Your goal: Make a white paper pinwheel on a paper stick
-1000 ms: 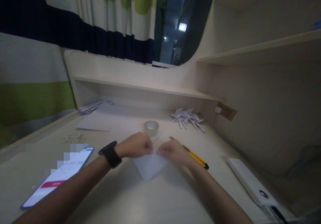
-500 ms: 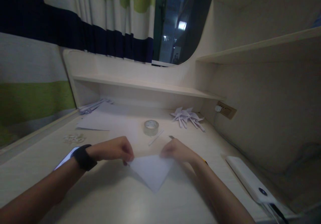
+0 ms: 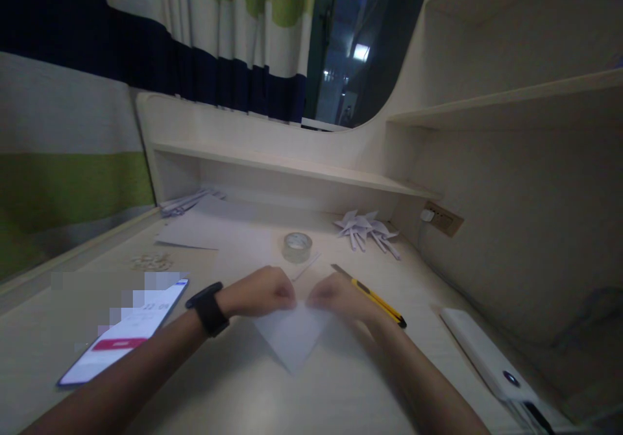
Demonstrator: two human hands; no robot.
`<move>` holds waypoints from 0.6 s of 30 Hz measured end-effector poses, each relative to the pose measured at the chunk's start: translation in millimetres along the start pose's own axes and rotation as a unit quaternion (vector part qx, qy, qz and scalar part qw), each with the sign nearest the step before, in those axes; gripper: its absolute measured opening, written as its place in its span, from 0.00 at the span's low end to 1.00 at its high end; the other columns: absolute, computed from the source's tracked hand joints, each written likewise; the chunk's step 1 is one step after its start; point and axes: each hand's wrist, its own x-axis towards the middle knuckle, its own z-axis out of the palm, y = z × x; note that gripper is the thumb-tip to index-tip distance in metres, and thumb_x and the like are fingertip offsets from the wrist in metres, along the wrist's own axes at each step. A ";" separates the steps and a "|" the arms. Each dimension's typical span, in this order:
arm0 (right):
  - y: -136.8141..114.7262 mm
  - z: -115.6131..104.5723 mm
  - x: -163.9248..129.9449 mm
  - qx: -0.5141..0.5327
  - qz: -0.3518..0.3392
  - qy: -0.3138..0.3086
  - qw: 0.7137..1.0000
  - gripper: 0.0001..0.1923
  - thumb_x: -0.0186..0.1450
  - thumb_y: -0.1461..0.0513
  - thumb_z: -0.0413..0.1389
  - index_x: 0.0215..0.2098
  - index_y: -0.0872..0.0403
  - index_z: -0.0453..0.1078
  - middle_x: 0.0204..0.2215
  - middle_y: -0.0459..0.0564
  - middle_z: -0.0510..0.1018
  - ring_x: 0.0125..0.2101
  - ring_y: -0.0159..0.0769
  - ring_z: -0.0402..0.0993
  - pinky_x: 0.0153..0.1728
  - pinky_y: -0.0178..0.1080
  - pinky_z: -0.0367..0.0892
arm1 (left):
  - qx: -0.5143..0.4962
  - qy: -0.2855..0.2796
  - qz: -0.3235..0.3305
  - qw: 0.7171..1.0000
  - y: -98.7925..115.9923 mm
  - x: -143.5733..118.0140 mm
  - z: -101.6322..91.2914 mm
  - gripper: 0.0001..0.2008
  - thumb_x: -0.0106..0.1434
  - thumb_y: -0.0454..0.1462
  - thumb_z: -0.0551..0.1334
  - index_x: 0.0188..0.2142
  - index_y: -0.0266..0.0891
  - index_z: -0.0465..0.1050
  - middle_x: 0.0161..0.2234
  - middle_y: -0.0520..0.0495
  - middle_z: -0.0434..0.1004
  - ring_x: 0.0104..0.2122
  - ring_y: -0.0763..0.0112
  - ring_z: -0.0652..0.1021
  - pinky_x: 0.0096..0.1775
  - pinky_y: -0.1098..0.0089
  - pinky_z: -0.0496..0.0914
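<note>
smooth white paper triangle (image 3: 292,337) under fingers (image 3: 287,300)

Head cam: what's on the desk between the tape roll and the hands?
A thin white paper strip lies between the tape roll and the left hand and right hand, in the head view.
</note>
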 end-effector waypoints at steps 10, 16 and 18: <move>0.3 -2.9 0.2 -0.039 -0.021 -0.059 0.997 0.08 0.56 0.66 0.55 0.27 0.60 0.76 0.22 0.46 0.76 0.23 0.30 0.68 0.27 0.32 0.62 | -0.068 0.002 -0.030 0.997 -24.0 -0.9 16.3 0.09 0.55 0.35 0.60 0.27 0.33 0.78 0.23 0.48 0.78 0.23 0.73 0.73 0.26 0.75 0.61; 17.9 -16.1 -0.8 -0.022 -0.009 -0.069 0.997 0.07 0.57 0.64 0.55 0.27 0.59 0.75 0.22 0.45 0.76 0.24 0.30 0.69 0.29 0.33 0.64 | -0.096 -0.006 -0.046 0.994 -30.3 -6.9 9.5 0.11 0.56 0.39 0.60 0.28 0.32 0.78 0.25 0.47 0.79 0.25 0.71 0.74 0.27 0.75 0.63; 19.9 -23.4 -4.4 -0.013 0.004 -0.087 0.996 0.08 0.57 0.64 0.55 0.26 0.59 0.75 0.21 0.46 0.75 0.24 0.30 0.70 0.29 0.34 0.65 | -0.108 -0.009 -0.047 0.993 -34.2 -9.6 7.8 0.12 0.57 0.40 0.60 0.28 0.33 0.78 0.25 0.47 0.79 0.25 0.71 0.74 0.28 0.75 0.63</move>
